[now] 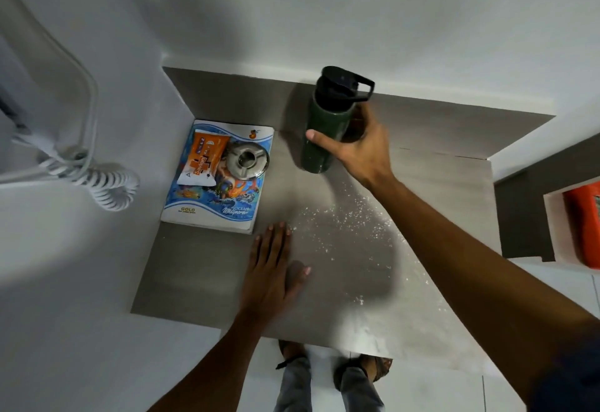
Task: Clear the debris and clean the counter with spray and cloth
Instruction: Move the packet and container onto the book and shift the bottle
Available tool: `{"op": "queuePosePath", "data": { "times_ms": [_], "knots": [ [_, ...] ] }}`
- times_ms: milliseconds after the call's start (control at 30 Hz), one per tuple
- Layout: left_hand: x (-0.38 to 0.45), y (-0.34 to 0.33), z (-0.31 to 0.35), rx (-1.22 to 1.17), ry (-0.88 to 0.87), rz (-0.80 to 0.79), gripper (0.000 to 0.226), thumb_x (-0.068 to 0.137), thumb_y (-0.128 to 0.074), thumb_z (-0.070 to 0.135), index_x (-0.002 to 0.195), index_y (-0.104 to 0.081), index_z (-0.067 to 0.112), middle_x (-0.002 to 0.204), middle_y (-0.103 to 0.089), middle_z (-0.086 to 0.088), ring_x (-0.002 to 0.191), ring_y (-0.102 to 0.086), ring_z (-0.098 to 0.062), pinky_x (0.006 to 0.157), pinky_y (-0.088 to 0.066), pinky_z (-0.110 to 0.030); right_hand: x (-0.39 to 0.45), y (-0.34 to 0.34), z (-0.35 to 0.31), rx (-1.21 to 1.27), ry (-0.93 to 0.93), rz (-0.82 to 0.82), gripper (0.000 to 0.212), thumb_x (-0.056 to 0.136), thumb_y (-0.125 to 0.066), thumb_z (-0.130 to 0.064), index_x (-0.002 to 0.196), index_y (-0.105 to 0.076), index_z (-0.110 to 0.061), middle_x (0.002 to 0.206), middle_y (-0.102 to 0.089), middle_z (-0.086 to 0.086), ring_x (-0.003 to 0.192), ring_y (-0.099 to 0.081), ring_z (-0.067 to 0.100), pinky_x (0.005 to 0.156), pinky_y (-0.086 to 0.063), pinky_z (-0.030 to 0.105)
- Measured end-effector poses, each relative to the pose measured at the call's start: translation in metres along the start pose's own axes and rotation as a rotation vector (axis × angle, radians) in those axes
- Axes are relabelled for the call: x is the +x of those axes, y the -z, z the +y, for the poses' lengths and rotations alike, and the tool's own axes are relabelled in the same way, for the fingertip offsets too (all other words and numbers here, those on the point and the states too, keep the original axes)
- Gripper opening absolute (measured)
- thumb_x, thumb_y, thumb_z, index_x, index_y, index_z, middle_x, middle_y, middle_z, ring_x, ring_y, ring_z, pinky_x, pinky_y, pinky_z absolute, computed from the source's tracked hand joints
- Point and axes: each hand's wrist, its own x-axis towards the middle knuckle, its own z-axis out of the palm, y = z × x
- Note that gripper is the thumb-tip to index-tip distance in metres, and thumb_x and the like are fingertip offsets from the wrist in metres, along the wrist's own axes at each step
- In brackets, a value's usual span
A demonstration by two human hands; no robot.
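So the grey bench (201, 268) sits tucked into a white-walled nook, and there's a scatter of white crumbs (347, 226) across its middle and right side, trailing down toward the near right edge. That's the debris. No spray or cloth anywhere in view.

The right hand (360, 148) is reaching to the far side of the bench and its grip is wrapped round a dark green bottle (324, 132) with a black lid and carry loop. Thumb sits across the front of the bottle, fingers go round the back where I can't see them. The bottle leans a bit, and I can't tell if its base is touching the bench or just off it.

The left hand (276, 268) is flat on the bench, palm down, fingers straight and close together, thumb out to the side. It's near the middle, right at the left fringe of the crumbs and just in front of a notebook (211, 213).

The notebook with its blue ocean cover lies in the far left corner against the wall. On top of it are an orange Savlon packet (203, 161) and a round steel ashtray (248, 160), side by side.

A white coiled cord (104, 184) hangs on the left wall.
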Motion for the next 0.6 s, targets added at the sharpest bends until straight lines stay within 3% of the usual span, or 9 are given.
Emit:
{"op": "queuePosePath", "data": {
  "times_ms": [67,167,267,533,600],
  "knots": [
    [-0.001,0.000,0.000,-0.008,-0.005,0.007,0.091,0.109,-0.042,0.068,0.176,-0.016,0.012,0.186,-0.008,-0.009,0.174,-0.010,-0.029,0.138,-0.022,-0.058,0.005,-0.016,0.003,-0.001,0.020,-0.021,0.091,0.074,-0.102,-0.048,0.145,-0.059,-0.012,0.136,-0.075,0.001,0.118,-0.073,0.014,0.100,-0.062,0.024],
    [0.000,0.002,0.001,-0.007,0.002,0.002,0.092,0.108,-0.043,0.069,0.176,-0.016,0.012,0.187,-0.007,-0.008,0.174,-0.009,-0.028,0.138,-0.023,-0.058,0.009,-0.034,0.007,-0.003,0.027,-0.031,0.090,0.073,-0.102,-0.048,0.144,-0.059,-0.012,0.136,-0.073,0.001,0.118,-0.067,0.010,0.094,-0.051,0.008],
    [0.000,0.001,0.000,-0.005,0.010,-0.020,0.094,0.108,-0.042,0.070,0.176,-0.013,0.013,0.187,-0.004,-0.008,0.174,-0.006,-0.027,0.139,-0.022,-0.057,0.011,-0.046,0.010,-0.011,0.002,-0.037,0.091,0.072,-0.102,-0.048,0.144,-0.061,-0.010,0.137,-0.073,0.005,0.120,-0.066,0.011,0.091,-0.047,0.002],
    [0.000,-0.001,-0.001,-0.008,0.028,-0.042,0.094,0.107,-0.043,0.071,0.177,-0.011,0.016,0.187,-0.002,-0.006,0.175,-0.005,-0.027,0.140,-0.018,-0.055,0.016,-0.056,0.017,-0.039,0.008,-0.049,0.092,0.072,-0.102,-0.048,0.144,-0.059,-0.010,0.140,-0.070,0.009,0.126,-0.067,0.020,0.103,-0.057,0.027],
    [0.000,0.000,0.000,-0.006,0.026,-0.049,0.094,0.108,-0.041,0.072,0.177,-0.012,0.015,0.187,-0.002,-0.006,0.175,-0.005,-0.027,0.140,-0.017,-0.055,0.017,-0.055,0.019,-0.050,0.013,-0.065,0.092,0.072,-0.101,-0.049,0.144,-0.059,-0.010,0.140,-0.070,0.008,0.125,-0.066,0.017,0.102,-0.057,0.024]
  ]
}}
